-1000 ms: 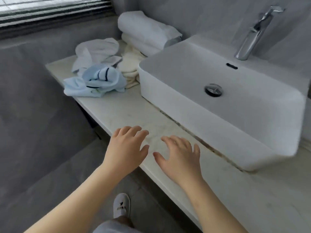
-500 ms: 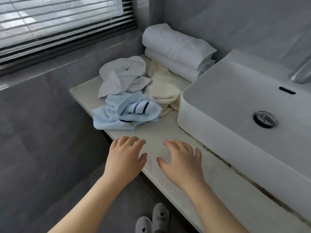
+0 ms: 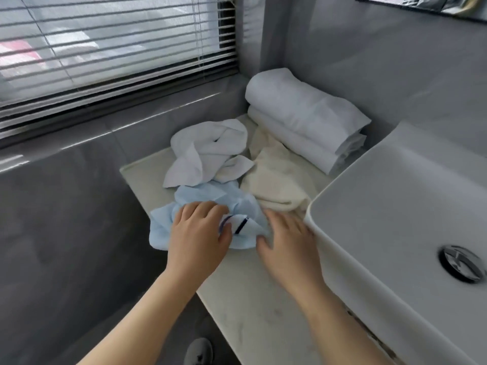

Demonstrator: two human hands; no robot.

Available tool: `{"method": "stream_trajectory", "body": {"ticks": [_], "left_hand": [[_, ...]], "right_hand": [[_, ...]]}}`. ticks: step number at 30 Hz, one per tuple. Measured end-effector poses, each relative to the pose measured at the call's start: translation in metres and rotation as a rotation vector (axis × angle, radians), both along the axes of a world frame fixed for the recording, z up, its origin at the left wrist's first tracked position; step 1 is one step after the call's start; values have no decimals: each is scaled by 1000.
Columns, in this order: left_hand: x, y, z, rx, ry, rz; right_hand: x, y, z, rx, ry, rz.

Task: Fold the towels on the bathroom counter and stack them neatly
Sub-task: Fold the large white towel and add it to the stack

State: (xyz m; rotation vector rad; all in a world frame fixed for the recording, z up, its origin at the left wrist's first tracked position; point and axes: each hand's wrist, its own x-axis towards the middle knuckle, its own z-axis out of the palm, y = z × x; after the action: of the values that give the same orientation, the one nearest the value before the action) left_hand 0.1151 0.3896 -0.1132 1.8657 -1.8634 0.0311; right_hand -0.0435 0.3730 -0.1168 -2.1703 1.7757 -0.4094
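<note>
A crumpled light-blue towel (image 3: 200, 196) with a white, dark-striped band lies at the counter's (image 3: 253, 312) left end. My left hand (image 3: 197, 233) rests on its near left part, fingers bent onto the cloth. My right hand (image 3: 287, 241) touches its right edge, fingers spread and fairly straight. Behind it lie a crumpled white towel (image 3: 205, 151) and a crumpled cream towel (image 3: 274, 180). Two folded white towels (image 3: 303, 117) are stacked in the back corner.
A white basin (image 3: 395, 219) with a metal drain (image 3: 461, 262) fills the counter's right side, right next to my right hand. A grey wall and a window with blinds (image 3: 105, 48) stand behind and left. The counter's front edge drops to the floor.
Both hands moved forward from the bare counter onto the light-blue towel. The view swung left and closer to the towel pile.
</note>
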Motion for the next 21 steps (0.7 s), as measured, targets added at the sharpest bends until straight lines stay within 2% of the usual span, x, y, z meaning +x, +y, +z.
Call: {"method": "stream_trajectory", "body": {"ticks": [6,9,16,21], "left_hand": [[26,-61,-2,7,-9,-31],[51,-98,-6,83,-41,-71],[84,-165,-33,286,-186,-82],[88,-193,-55,398,-222,-113]], "right_hand": [[22,-47,-2,-22,-10,-24],[46,-76,-6,-4,3,-88],[88,-128,-27,279,118,-281],[96,-143,-50,333,203,-322]]}}
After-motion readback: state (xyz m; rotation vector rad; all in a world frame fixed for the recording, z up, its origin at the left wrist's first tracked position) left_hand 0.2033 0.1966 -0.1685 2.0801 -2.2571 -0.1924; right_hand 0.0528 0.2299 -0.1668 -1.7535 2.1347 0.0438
